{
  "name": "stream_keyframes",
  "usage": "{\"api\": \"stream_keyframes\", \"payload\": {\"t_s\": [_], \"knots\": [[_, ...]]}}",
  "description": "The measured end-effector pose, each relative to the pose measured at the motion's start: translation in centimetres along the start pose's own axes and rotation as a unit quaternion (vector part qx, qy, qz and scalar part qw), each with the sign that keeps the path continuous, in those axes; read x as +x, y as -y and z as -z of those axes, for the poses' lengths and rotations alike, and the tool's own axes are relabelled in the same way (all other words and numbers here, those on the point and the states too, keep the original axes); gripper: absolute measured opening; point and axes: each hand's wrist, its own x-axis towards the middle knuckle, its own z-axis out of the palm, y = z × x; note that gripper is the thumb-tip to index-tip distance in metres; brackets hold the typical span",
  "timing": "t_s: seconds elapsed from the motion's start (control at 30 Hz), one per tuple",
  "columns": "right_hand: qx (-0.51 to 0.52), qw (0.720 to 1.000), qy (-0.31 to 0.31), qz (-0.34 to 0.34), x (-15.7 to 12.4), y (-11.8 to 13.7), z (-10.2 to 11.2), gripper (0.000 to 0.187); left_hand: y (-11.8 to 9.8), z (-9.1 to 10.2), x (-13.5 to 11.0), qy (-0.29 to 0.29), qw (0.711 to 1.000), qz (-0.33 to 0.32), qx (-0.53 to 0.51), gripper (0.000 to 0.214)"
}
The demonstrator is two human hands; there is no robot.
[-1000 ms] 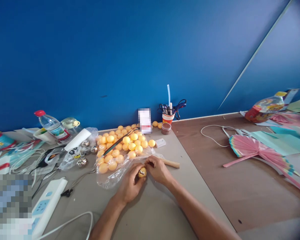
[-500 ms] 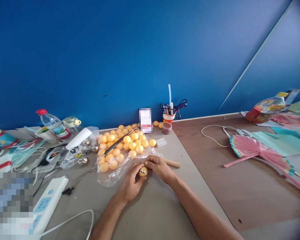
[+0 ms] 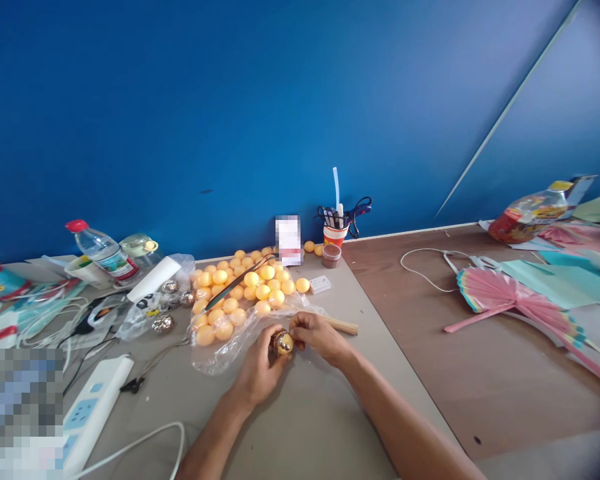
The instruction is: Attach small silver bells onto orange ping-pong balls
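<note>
Both my hands meet over the grey table in the head view. My left hand [image 3: 257,373] cups an orange ball partly covered in shiny foil [image 3: 283,343] from below left, fingers closed round it. My right hand [image 3: 317,337] pinches the same ball from the right. Just behind them a heap of orange balls [image 3: 240,290] lies on a clear plastic bag [image 3: 215,353]. A wooden stick [image 3: 343,325] pokes out behind my right hand. A long dark tool [image 3: 237,283] rests across the heap.
Foil-wrapped balls [image 3: 163,323] and a water bottle [image 3: 103,252] sit at the left. A white power strip [image 3: 93,413] and cables lie near the front left. A cup of scissors and pens [image 3: 336,233] stands at the wall. Pink paper fans [image 3: 505,300] cover the brown board at right.
The ball has turned between my fingers and shows more shiny foil than before. My hands stay in the same place.
</note>
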Motion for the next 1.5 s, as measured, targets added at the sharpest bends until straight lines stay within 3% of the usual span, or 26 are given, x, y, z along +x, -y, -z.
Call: {"api": "stream_keyframes", "payload": {"t_s": [0.17,0.3,0.4,0.7,1.0,1.13,1.27,1.4,1.5], "knots": [[0.062,0.998,-0.009,-0.012,0.3,-0.5,-0.2,0.007,0.2,0.2,0.3,-0.074,0.993,-0.050,0.072,0.038],[0.106,0.994,-0.009,-0.018,0.4,-0.8,-0.2,0.019,0.3,0.2,0.5,-0.096,0.988,-0.066,0.100,0.041],[0.125,0.992,-0.009,-0.013,0.6,-1.0,-0.1,0.018,0.3,0.2,0.5,-0.098,0.988,-0.065,0.101,0.037],[0.154,0.988,-0.005,-0.010,0.8,-1.5,-0.1,0.013,0.6,0.2,0.5,-0.083,0.994,0.025,0.069,0.037],[0.152,0.988,0.000,0.007,0.6,-1.1,-0.3,0.013,1.1,0.1,0.6,-0.089,0.995,-0.008,0.055,0.038],[0.151,0.989,-0.005,0.006,0.5,-1.0,-0.4,0.013,0.4,0.3,0.8,-0.102,0.992,0.064,-0.043,0.046],[0.167,0.986,-0.002,0.002,0.5,-1.0,-0.3,0.017,-1.0,1.0,1.3,-0.099,0.955,0.163,-0.227,0.041],[0.192,0.981,0.004,-0.002,0.4,-0.6,-0.2,0.018,-1.9,1.4,1.7,-0.126,0.869,0.242,-0.413,0.042],[0.200,0.980,0.003,-0.004,0.2,-0.4,-0.2,0.017,-2.2,1.5,1.9,-0.136,0.825,0.273,-0.475,0.050]]}}
